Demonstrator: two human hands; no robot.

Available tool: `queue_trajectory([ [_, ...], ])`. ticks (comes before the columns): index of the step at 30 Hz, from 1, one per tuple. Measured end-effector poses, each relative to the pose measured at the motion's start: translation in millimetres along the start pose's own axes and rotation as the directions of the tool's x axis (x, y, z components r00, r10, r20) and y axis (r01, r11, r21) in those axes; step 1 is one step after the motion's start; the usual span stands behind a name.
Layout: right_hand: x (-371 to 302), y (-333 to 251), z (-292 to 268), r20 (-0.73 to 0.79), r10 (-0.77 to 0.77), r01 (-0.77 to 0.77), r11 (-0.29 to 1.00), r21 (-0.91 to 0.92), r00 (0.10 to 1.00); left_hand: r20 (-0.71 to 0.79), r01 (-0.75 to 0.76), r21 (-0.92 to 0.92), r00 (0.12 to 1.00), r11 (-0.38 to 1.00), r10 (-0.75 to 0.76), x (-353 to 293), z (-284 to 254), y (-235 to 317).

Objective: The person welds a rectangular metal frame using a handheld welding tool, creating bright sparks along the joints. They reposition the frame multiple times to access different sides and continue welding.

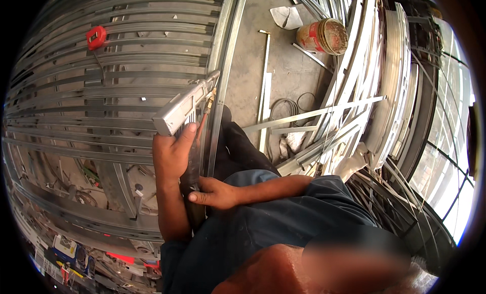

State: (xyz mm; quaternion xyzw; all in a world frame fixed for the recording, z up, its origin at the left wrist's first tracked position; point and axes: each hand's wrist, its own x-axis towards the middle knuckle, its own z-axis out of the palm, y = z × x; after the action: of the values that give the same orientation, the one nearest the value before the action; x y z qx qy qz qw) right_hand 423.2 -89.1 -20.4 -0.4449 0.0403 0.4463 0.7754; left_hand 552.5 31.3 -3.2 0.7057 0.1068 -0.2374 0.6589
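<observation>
- Left hand [173,156] and right hand [218,193] both grip the tool [179,107], over the frame's [220,41] right edge.
- It could skid off that edge if 1 hand loosens.
- Hose [201,127] could tug it askew if snagged.

The slatted frame [228,41] is smooth, shiny metal, with a glossy plastic tape measure [96,37] on it, a matt silver metal tool [178,109] over its right edge, and, to its right, a grime-smeared plastic bucket [310,36] on matt concrete floor [248,66].
</observation>
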Motion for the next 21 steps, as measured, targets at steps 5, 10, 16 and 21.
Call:
queue_trajectory([
  [5, 3.5, 6.6, -2.2, -0.005, -0.023, 0.024, 1.000, 0.003, 1.000, -0.049, -0.064, 0.027, 0.997, 0.998, 0.065, 4.9, 2.3, 1.1],
  [10, 5.2, 4.9, -3.9, -0.009, -0.013, 0.013, 1.000, 0.017, 1.000, 0.032, 0.033, -0.011, 0.999, 0.999, -0.032, 6.9, 0.3, 7.3],
  [16, 2.7, 3.5, -7.1, 0.019, 0.009, -0.009, 1.000, 0.030, 1.000, 0.036, -0.048, 0.089, 0.998, 0.995, 0.045, 6.8, 3.7, 13.7],
  [21, 1.2, 0.1, -9.0, 0.046, 0.004, -0.006, 0.998, 0.056, 0.999, 0.038, -0.027, 0.131, 0.999, 0.991, 0.022, 6.0, 6.2, 13.9],
])
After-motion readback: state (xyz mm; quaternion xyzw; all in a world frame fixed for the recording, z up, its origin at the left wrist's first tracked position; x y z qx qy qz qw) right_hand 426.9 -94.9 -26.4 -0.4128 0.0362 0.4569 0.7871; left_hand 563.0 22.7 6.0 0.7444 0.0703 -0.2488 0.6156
